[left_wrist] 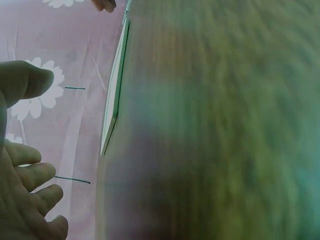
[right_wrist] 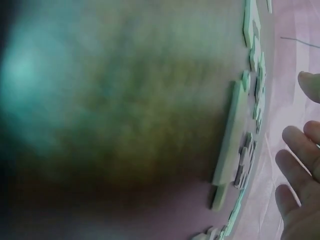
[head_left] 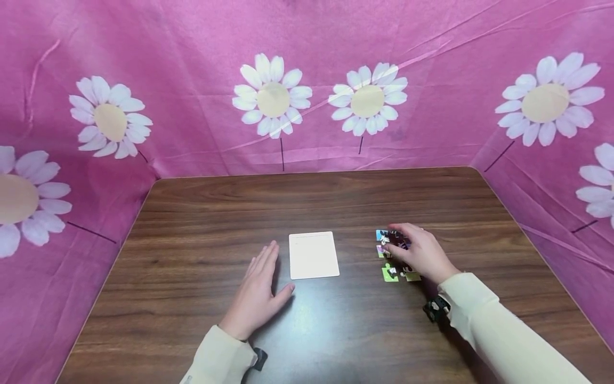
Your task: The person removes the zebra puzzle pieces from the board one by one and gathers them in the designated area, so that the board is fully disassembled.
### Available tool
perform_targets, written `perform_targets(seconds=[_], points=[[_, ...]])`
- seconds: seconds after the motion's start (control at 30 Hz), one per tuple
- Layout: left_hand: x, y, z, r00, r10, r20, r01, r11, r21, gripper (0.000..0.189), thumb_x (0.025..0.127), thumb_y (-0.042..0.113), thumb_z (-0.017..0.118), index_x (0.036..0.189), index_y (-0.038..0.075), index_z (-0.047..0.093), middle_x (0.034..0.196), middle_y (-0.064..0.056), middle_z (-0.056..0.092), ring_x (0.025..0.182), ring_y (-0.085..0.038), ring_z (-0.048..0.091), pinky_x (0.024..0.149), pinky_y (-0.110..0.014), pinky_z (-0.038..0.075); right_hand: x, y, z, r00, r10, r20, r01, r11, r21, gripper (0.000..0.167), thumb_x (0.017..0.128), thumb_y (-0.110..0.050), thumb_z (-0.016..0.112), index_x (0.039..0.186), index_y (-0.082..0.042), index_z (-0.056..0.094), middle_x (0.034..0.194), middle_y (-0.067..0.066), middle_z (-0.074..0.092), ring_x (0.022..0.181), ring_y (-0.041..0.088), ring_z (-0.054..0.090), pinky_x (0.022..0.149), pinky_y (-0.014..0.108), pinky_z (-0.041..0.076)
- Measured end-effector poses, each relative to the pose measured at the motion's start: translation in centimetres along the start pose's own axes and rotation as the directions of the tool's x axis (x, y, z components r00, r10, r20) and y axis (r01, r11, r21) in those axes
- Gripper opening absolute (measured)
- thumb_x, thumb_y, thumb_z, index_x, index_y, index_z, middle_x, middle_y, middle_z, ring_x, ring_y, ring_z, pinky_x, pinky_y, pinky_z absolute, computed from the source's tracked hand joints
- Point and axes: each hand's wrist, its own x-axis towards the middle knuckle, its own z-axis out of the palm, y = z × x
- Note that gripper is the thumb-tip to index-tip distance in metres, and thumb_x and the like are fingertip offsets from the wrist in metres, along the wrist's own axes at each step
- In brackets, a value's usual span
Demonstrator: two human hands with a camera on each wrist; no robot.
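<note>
My left hand is beside the left edge of a thin white square board, its fingers extended and thumb spread toward the board's lower corner. Seen edge-on in the left wrist view, the board lies flat, with nothing in the fingers. On the right, my right hand hovers over a small group of colourful jigsaw puzzle pieces, covering some of them. Thumb and fingers are bent loosely and apart in the right wrist view, and no piece shows between them above the jigsaw pieces.
Both things lie on a dark wood-grain table. Pink cloth printed with white daisies hangs along its back and sides. Each wrist carries a small dark camera strap, and long cream sleeves cover the arms.
</note>
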Motion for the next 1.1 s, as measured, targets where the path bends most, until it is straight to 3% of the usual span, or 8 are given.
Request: perform_targets(seconds=[0.27,0.5,0.6,0.83,1.1], points=[[0.5,0.0,0.7,0.999,-0.045,0.02,0.046,0.998,-0.031,0.083,0.087,0.029,0.074,0.15,-0.008,0.036,0.156,-0.022,0.038,0.145,-0.039,0.035,0.118,-0.057,0.025,1.0,0.8,0.0,0.996,0.036,0.08,-0.039,0.998,0.039,0.042,0.085,-0.015,0.08,0.122,-0.003,0.067,0.119,0.016,0.07,0.111,0.04,0.065,0.096,0.055,0.049],[1.3,-0.1,1.7,0.983,-0.173,0.067,0.179,0.98,-0.093,0.075,0.088,0.031,0.072,0.147,-0.005,0.043,0.15,-0.023,0.046,0.143,-0.039,0.038,0.119,-0.057,0.021,1.7,1.4,-0.2,0.984,0.053,0.172,-0.056,0.998,0.013,0.037,0.087,-0.015,0.078,0.12,-0.003,0.068,0.119,0.016,0.07,0.113,0.04,0.064,0.098,0.056,0.046],[1.7,-0.3,2.1,0.976,-0.2,0.083,0.209,0.97,-0.123,0.069,0.087,0.029,0.073,0.143,-0.003,0.048,0.146,-0.023,0.05,0.142,-0.039,0.04,0.119,-0.057,0.02,2.0,1.6,-0.2,0.978,0.049,0.203,-0.053,0.998,0.015,0.034,0.088,-0.015,0.076,0.12,-0.003,0.069,0.12,0.015,0.07,0.114,0.039,0.063,0.099,0.056,0.046],[2.3,-0.6,2.6,0.971,-0.227,0.072,0.236,0.957,-0.17,0.063,0.085,0.026,0.075,0.138,0.0,0.054,0.143,-0.021,0.055,0.142,-0.039,0.04,0.12,-0.057,0.017,2.8,1.8,-0.2,0.972,0.052,0.23,-0.057,0.998,0.018,0.029,0.089,-0.012,0.075,0.117,-0.005,0.071,0.117,0.013,0.072,0.113,0.037,0.065,0.098,0.054,0.047],[2.5,-0.9,2.9,0.971,-0.23,0.067,0.238,0.954,-0.184,0.063,0.083,0.024,0.079,0.137,0.001,0.056,0.141,-0.021,0.056,0.141,-0.038,0.041,0.12,-0.057,0.017,3.1,1.8,-0.1,0.96,0.085,0.268,-0.088,0.996,0.0,0.034,0.086,-0.012,0.076,0.119,-0.005,0.07,0.12,0.014,0.071,0.116,0.038,0.063,0.1,0.055,0.046]])
